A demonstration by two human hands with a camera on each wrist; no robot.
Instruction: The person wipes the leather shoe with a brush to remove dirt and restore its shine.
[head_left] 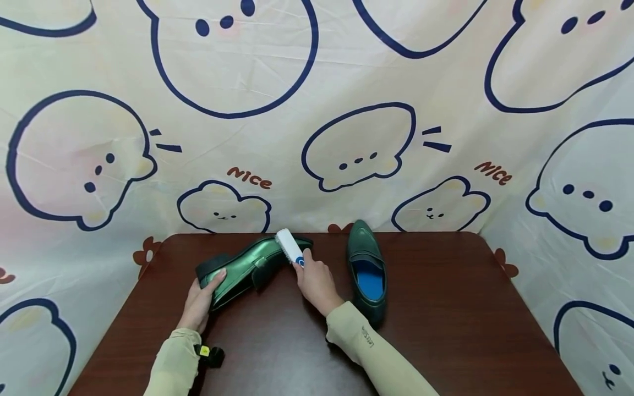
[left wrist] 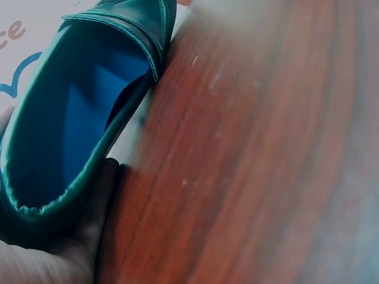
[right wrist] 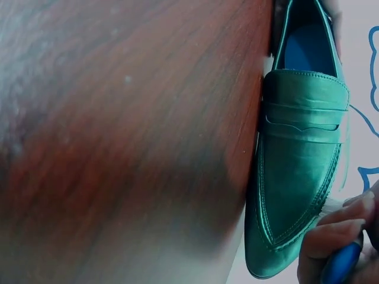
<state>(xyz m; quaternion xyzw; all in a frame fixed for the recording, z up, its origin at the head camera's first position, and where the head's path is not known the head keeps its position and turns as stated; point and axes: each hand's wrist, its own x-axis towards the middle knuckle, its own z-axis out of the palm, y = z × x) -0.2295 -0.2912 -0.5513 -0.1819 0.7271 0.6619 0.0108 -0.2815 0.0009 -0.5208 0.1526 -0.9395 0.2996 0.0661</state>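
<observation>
A shiny green loafer (head_left: 238, 275) lies tipped on its side towards the far left of the table, its toe pointing right. My left hand (head_left: 199, 301) grips it at the heel; in the left wrist view the blue insole (left wrist: 89, 118) shows inside the opening. In my right hand (head_left: 319, 283) is a white brush (head_left: 287, 245) with a blue mark. Its bristles meet the side of the loafer close to the toe. The right wrist view shows my fingers (right wrist: 340, 228) curled round the blue handle end (right wrist: 343, 263) beside the pointed toe.
A second green loafer (head_left: 364, 250) with a blue insole stands upright to the right of my right hand, near the forearm. Behind the brown table (head_left: 446, 308) hangs a cloth (head_left: 277, 143) printed with cartoon figures.
</observation>
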